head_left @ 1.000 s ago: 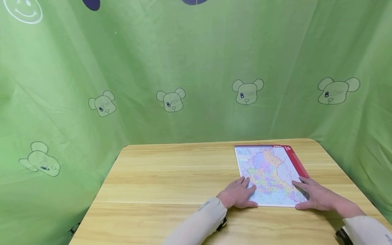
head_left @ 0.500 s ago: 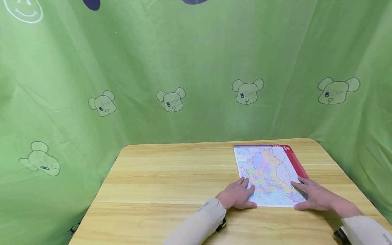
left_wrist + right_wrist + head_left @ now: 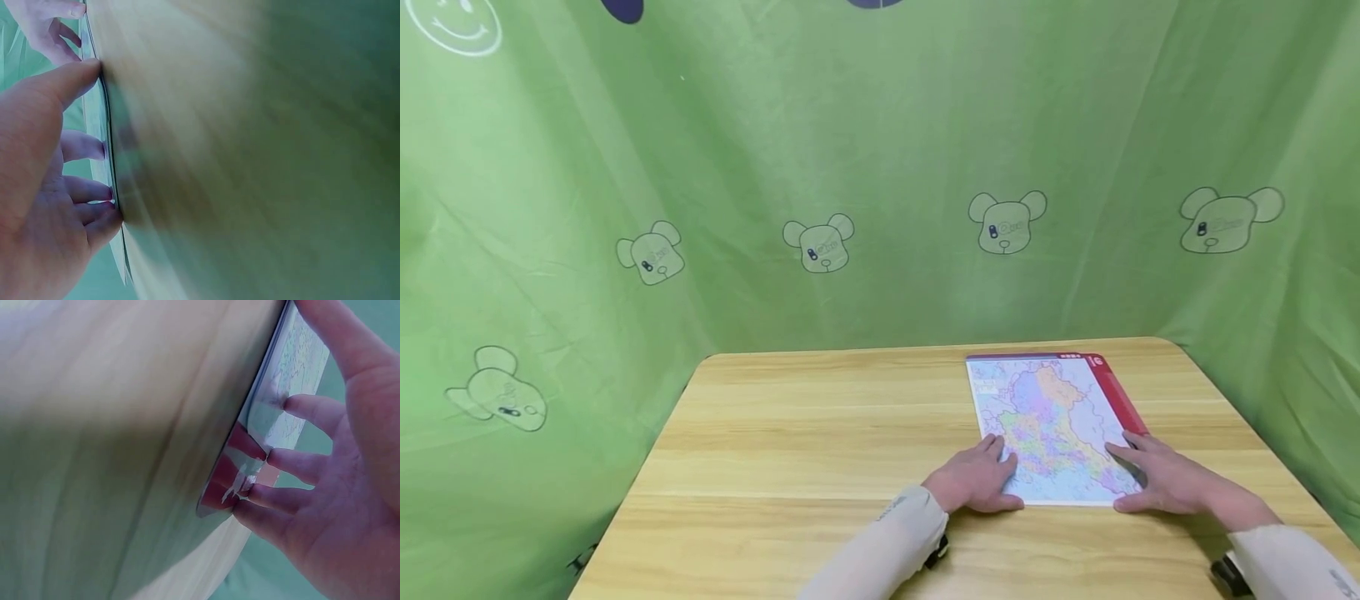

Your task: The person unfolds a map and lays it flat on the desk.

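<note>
A flat rectangular map sheet (image 3: 1045, 425) with a red strip along its right side lies on the wooden table (image 3: 790, 442), toward the right. My left hand (image 3: 976, 479) rests on its near left corner, fingers spread and fingertips down on the sheet. On the near right corner sits my right hand (image 3: 1165, 479), also spread, with the thumb at the front edge. In the left wrist view, the left fingertips (image 3: 100, 150) touch the thin sheet's surface. The right wrist view shows the right fingertips (image 3: 269, 456) against the map and its red strip.
Bare wood stretches to the left of the map. A green curtain (image 3: 895, 167) printed with bear heads hangs behind the table and down both sides. The table's far edge (image 3: 850, 350) runs just beyond the map's top.
The map has slid slightly to the left, and both hands have moved left with it, keeping their places on its near corners.
</note>
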A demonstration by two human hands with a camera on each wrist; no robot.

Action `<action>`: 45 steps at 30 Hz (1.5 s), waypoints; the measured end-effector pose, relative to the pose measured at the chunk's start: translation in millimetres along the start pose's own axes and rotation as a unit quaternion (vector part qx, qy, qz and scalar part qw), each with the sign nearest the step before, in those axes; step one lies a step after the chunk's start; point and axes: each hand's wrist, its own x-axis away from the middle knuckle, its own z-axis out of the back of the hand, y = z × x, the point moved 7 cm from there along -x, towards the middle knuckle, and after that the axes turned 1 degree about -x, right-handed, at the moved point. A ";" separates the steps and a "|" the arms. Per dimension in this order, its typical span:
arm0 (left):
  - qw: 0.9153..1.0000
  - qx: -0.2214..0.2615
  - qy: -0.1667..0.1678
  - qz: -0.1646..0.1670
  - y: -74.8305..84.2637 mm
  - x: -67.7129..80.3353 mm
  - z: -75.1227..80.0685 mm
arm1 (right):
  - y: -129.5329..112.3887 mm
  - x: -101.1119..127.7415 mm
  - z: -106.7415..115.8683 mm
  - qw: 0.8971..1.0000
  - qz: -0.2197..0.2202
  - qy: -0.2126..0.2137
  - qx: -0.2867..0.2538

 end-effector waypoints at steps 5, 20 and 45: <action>1.000 0.000 -0.006 0.000 -2.1 4.2 1.2 | -2.4 -2.3 -1.1 1.000 0.009 0.003 0.006; 1.000 -0.008 -0.010 0.009 -13.2 15.3 -2.4 | -15.9 -11.6 -4.0 1.000 0.019 0.000 0.008; 1.000 0.006 -0.007 0.007 -39.4 38.0 -8.2 | -40.7 -30.0 -11.1 0.999 0.041 -0.007 0.021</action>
